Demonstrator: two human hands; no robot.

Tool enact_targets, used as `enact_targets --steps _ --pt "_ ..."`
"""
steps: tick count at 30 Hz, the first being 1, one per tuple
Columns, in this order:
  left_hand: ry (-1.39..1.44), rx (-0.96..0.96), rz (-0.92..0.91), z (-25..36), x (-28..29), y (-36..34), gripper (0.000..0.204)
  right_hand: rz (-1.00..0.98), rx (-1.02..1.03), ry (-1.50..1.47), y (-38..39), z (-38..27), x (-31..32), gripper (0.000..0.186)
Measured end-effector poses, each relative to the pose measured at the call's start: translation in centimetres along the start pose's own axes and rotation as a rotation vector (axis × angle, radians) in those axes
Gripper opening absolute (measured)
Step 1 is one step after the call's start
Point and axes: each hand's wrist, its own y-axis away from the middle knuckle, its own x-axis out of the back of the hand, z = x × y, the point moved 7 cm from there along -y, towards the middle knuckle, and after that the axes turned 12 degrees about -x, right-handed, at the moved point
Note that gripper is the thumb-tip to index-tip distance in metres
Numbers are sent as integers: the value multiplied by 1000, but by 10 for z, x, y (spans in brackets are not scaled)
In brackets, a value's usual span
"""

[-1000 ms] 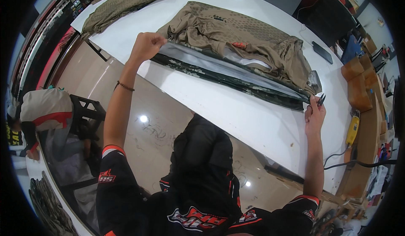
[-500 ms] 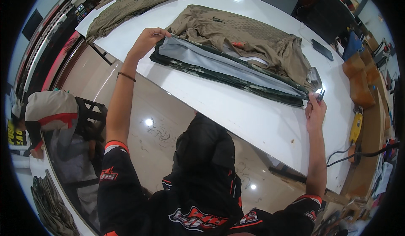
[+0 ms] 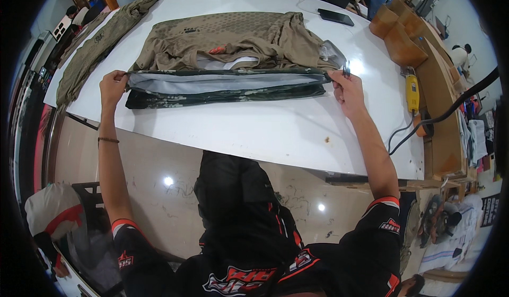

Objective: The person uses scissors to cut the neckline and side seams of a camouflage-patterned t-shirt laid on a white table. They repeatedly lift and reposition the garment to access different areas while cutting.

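A dark green camouflage garment (image 3: 222, 98) with a pale grey inner side lies folded in a long strip across the table. My left hand (image 3: 112, 89) pinches its left end, and my right hand (image 3: 348, 92) pinches the right end, so the upper edge is stretched nearly straight between them. From my right fist pokes a small dark pointed tool (image 3: 347, 70) that looks like thread snips; its handle is hidden. Just beyond the strip a tan patterned shirt (image 3: 222, 34) lies spread, with a white and orange-red patch showing near its collar.
More tan garments (image 3: 103, 42) lie along the left of the white table (image 3: 238, 130). At the right are a black phone (image 3: 335, 17), wooden boxes (image 3: 400, 34) and a yellow tool (image 3: 412, 91) with a black cable. A person in a pale cap (image 3: 50, 207) sits at lower left.
My view has turned, so table and garments now lie more level and further left. Both hands keep hold of the strip's ends, which is stretched straighter.
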Motion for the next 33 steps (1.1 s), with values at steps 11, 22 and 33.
enact_targets --steps 11,22,33 --pt "1000 550 -123 -49 -24 20 18 7 47 52 -3 -6 -7 22" --pt "1135 578 -103 -39 -36 27 12 13 50 21 -4 -8 -3 19" --pt "850 297 -18 -27 -24 23 8 43 53 155 -13 -9 -1 20"
